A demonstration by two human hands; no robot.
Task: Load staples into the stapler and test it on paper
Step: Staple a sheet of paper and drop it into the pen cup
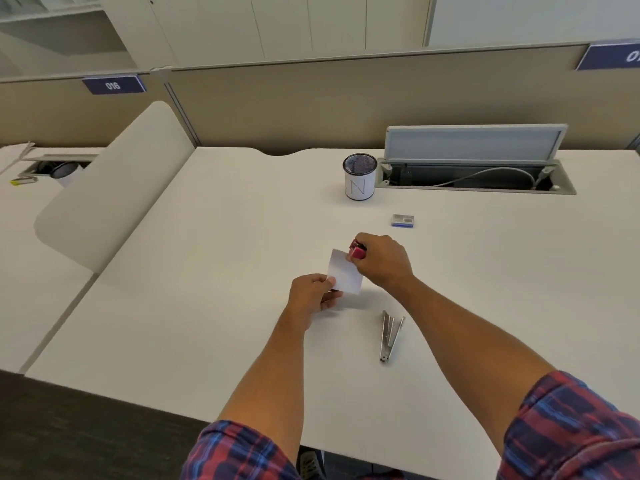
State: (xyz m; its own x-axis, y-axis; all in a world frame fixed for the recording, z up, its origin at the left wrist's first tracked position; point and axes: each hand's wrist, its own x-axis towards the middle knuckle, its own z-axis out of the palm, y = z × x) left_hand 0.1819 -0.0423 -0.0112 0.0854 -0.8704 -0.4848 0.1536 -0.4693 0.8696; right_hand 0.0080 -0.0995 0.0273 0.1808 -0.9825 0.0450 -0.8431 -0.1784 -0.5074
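While gripped, stapler [357,251] nose toward paper [344,271].

Mid-tabletop [207,237], the paper [344,273] is held between both hands, the stapler [357,250] at its far edge. A staple remover [389,336] lies nearer the front edge; staple box [402,220] and cup [359,176] lie toward the back edge.

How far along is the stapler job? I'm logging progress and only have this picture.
Loading looks done: the staple box lies set aside on the desk. The test is in hand: the right hand grips the red stapler at the top edge of the paper, which the left hand pinches. Whether a staple has gone in cannot be seen. A metal tool lies nearby.
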